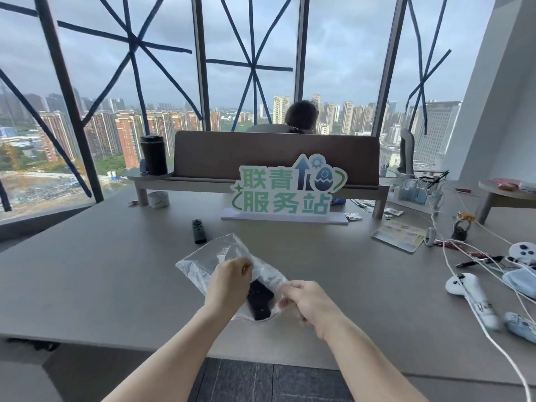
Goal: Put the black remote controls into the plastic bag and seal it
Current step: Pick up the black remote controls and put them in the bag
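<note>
Grey desk [87, 271]; left hand [229, 285] and right hand [310, 306] pinch the plastic bag [211, 256] around one black remote [259, 300]; second remote [199, 231] lies outside, so sealing now could strand it.

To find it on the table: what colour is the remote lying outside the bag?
Black; the remote shows best in the head view.

Remote [260, 300] in bag [214, 253]; another [199, 230] behind

A sign [287, 188] is set at the desk's [87, 256] far edge; white controllers [472, 297] and cables [452, 265] are strewn along its right edge.
</note>
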`<action>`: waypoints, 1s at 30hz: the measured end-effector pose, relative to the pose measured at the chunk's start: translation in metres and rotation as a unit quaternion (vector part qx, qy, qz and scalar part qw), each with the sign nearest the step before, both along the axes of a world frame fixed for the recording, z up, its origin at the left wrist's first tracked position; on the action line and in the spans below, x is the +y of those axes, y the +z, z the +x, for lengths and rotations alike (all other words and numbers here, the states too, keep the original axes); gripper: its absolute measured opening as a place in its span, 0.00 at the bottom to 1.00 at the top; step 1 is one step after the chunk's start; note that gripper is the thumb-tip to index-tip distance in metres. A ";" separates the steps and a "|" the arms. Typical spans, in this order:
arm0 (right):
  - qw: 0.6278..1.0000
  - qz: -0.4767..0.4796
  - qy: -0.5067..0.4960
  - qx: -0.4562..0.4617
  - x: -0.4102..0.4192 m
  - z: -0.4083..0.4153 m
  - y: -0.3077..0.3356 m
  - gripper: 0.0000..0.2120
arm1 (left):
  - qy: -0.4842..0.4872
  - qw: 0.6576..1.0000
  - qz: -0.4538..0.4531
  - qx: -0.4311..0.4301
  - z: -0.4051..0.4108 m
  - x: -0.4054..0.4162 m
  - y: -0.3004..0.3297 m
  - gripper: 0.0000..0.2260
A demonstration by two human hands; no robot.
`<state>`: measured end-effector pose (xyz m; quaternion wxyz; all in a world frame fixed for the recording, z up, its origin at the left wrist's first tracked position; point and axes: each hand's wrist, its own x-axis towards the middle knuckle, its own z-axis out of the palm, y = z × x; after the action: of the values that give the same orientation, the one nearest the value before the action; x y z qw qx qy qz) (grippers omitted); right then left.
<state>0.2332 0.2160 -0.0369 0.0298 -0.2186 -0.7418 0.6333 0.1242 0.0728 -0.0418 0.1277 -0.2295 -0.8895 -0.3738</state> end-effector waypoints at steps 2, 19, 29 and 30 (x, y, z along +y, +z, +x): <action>0.996 0.026 -0.081 0.025 0.001 -0.001 -0.007 0.10 | 0.013 0.999 0.039 -0.033 -0.011 -0.018 0.001 0.10; 0.993 0.106 0.041 -0.033 -0.065 -0.165 0.001 0.06 | 0.223 0.953 0.199 0.046 -0.138 -0.160 0.135 0.10; 0.963 0.262 0.041 -0.048 -0.101 -0.291 -0.024 0.14 | 0.188 0.976 0.105 0.019 -0.174 -0.187 0.092 0.06; 0.960 0.272 0.032 -0.051 -0.103 -0.302 -0.028 0.15 | 0.184 0.978 0.092 0.007 -0.176 -0.186 0.078 0.06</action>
<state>-0.0684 0.1128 -0.0652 0.0296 -0.2102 -0.8933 0.3961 -0.0517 -0.1134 0.0363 0.2213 -0.0512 -0.8772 -0.4229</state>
